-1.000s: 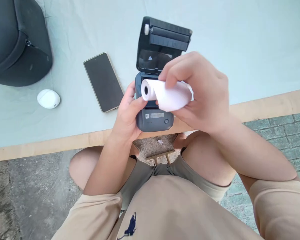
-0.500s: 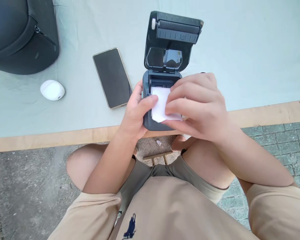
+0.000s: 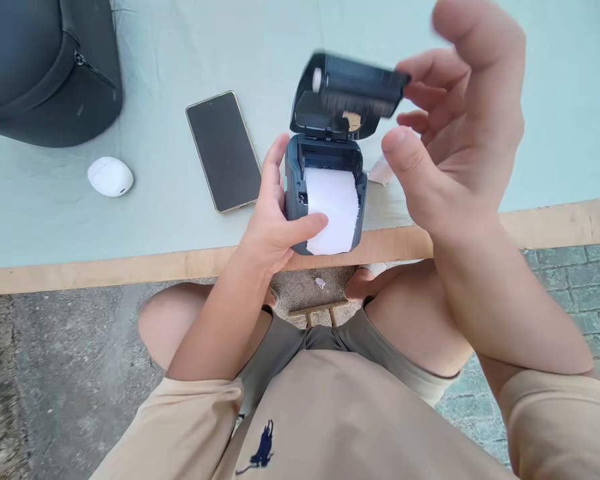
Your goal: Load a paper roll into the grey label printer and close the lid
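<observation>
At the table's near edge (image 3: pixel 130 277) sits the small printer (image 3: pixel 325 193), white paper (image 3: pixel 333 210) lying over its front. The left hand (image 3: pixel 275 220) grips its side, thumb pressing the paper. The right hand (image 3: pixel 455 133), fingers spread, touches the half-raised lid (image 3: pixel 350 93).

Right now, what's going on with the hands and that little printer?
Left hand grips printer, thumb pinning paper. Right hand open, fingers at half-raised lid. Phone alongside, not in the way.
</observation>
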The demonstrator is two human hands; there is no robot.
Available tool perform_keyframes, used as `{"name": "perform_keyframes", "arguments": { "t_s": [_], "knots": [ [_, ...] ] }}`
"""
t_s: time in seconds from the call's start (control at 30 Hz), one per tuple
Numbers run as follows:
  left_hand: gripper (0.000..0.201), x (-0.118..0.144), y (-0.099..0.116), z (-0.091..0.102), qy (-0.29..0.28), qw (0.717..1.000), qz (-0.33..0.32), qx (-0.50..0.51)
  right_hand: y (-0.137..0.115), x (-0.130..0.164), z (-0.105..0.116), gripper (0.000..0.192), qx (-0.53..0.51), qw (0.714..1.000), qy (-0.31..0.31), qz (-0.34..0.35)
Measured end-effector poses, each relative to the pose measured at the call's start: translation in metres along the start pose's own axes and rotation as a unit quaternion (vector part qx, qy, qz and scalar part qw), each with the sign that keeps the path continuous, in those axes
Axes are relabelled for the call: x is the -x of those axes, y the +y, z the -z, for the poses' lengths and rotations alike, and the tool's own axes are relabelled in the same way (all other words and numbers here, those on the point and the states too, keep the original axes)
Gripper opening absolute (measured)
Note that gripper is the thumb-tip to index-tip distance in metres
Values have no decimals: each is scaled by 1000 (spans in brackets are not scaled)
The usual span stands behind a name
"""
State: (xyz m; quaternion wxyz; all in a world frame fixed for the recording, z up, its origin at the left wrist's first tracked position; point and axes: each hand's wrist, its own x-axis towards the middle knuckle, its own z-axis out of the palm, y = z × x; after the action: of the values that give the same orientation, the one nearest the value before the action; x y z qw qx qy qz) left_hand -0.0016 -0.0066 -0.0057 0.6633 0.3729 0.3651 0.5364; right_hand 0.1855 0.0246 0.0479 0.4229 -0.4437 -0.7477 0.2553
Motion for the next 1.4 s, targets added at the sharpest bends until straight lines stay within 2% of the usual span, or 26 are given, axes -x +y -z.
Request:
{"name": "perform_keyframes", "arguments": {
  "t_s": [0.07, 0.1, 0.3, 0.4, 0.47, 0.57, 0.77, 0.87, 0.93, 1.03, 1.1, 1.27, 1.4],
  "knots": [
    [97, 0, -1, -1, 7, 1000, 1, -3, 2, -2, -2, 13, 0, 997, 45, 64],
    [96, 1, -1, -1, 8, 1000, 1, -3, 3, -2, -3, 8, 6, 995, 45, 87],
    [84, 1, 2, -3, -23, 999, -6, 29, 5, 0, 2, 9, 85, 982, -100, 133],
    [59, -2, 1, -4, -29, 996, -9, 90, 2, 2, 4, 11, 94, 973, -106, 182],
    [50, -4, -1, -4, -34, 992, -25, 118, -3, 4, 5, 10, 95, 971, -91, 200],
    [45, -6, -4, -3, -38, 993, -32, 104, -12, 7, 7, 22, 126, 974, -94, 166],
    [39, 2, 5, -10, -20, 999, -15, 48, -22, 10, 10, 26, 186, 960, -181, 106],
    [32, 5, 11, -16, 9, 997, 10, 77, -19, 8, 9, 21, 195, 958, -171, 124],
    [25, 4, 13, -18, 1, 992, 30, 121, -16, 6, 9, 19, 183, 961, -134, 156],
    [36, 1, 10, -17, -6, 986, 43, 160, -11, 5, 8, 23, 173, 962, -79, 194],
    [38, 0, 7, -15, 11, 989, 30, 146, -8, 5, 9, 25, 183, 961, -71, 194],
    [34, -1, 4, -12, 47, 995, 2, 90, -8, 5, 7, 33, 192, 960, -119, 168],
    [29, -1, 6, -10, 46, 995, 10, 84, -14, 6, 1, 34, 167, 961, -158, 155]
  ]
}}
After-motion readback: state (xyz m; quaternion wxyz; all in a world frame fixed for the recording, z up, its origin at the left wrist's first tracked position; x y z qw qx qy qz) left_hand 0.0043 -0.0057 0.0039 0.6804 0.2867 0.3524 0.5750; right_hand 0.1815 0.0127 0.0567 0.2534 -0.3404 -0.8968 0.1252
